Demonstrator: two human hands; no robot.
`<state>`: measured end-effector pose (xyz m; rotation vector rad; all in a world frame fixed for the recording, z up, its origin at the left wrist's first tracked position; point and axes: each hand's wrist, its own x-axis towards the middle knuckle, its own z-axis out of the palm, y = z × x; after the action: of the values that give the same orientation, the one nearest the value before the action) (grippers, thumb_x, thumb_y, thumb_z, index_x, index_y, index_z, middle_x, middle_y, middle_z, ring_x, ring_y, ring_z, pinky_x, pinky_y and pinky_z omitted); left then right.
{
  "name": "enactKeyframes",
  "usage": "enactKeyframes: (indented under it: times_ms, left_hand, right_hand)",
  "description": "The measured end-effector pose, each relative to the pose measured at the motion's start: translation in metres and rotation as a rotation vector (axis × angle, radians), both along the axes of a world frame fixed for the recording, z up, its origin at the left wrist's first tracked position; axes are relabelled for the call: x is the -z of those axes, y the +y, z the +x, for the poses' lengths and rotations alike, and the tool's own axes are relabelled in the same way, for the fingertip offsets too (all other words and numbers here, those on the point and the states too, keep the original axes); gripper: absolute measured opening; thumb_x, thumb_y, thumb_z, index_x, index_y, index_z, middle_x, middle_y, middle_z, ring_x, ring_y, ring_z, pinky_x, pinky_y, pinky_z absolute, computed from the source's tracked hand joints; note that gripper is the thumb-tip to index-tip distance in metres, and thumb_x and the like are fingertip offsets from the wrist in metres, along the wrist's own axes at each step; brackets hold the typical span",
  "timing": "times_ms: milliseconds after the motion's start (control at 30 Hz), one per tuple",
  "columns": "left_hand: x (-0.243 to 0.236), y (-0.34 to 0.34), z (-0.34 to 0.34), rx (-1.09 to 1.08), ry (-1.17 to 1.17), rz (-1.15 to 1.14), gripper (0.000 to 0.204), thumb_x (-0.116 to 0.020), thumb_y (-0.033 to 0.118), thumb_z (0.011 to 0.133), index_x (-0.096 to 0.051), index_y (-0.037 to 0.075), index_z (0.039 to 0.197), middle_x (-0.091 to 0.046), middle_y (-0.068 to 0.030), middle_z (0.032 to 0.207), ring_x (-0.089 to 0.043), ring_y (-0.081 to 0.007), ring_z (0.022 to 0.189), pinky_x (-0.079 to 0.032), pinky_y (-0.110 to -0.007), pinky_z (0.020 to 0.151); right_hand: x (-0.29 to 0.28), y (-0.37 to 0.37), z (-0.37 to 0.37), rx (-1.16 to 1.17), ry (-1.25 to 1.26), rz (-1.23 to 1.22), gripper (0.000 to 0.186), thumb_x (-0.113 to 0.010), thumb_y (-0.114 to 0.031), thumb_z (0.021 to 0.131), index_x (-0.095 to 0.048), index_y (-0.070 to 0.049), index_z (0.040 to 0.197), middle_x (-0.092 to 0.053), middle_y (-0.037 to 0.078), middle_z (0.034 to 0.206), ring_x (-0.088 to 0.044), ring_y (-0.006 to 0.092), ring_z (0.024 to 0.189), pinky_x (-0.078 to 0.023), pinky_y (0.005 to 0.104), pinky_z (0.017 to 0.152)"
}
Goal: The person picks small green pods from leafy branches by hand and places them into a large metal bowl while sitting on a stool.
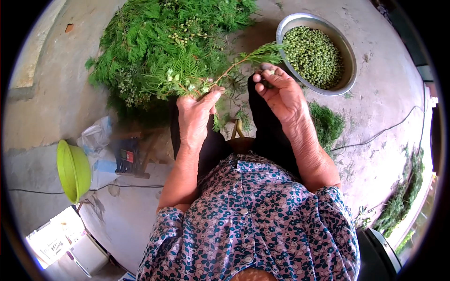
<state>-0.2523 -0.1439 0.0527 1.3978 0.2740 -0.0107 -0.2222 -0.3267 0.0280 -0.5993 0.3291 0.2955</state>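
Note:
My left hand (199,110) is closed on a leafy green sprig (232,68), with pale green cones (174,77) clustered near the thumb. The sprig's feathery tip (266,53) points right, toward the metal basin. My right hand (280,91) is raised with its fingers curled together around a few small green cones (269,78). Just beyond it stands a round metal basin (352,70) holding many small green cones (314,56). A large heap of cut evergreen branches (140,42) lies in front of my left hand.
Loose green foliage (326,122) lies on the concrete floor (375,107) beside my right forearm. A dark cable (370,140) crosses the floor at right. To the left are a lime-green basin (75,172), a white plastic bag (96,136) and a dark box (127,157). More greenery (403,196) lies at far right.

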Motion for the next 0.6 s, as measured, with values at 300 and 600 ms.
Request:
enactKeyframes:
  times_ms: [300,600]
  left_hand:
    - [0.009,0.006,-0.002,-0.030,0.009,0.047,0.010,-0.059,0.004,0.076,-0.064,-0.005,0.075,-0.062,-0.0067,0.066,-0.050,-0.0081,0.050,-0.035,-0.020,0.048]
    - [0.015,0.011,-0.004,-0.058,0.043,-0.070,0.007,-0.063,0.006,0.074,-0.061,-0.001,0.074,-0.059,-0.0048,0.063,-0.054,-0.0123,0.050,-0.036,-0.022,0.045]
  right_hand:
    - [0.003,-0.129,0.064,0.508,-0.173,-0.077,0.063,-0.044,-0.032,0.090,-0.012,0.006,0.130,-0.017,0.022,0.133,-0.031,0.0376,0.118,-0.036,0.0518,0.096]
    - [0.013,-0.163,0.065,0.644,-0.118,-0.001,0.024,-0.043,-0.014,0.091,-0.046,0.006,0.105,-0.052,0.017,0.096,-0.054,0.0283,0.085,-0.047,0.0433,0.085]
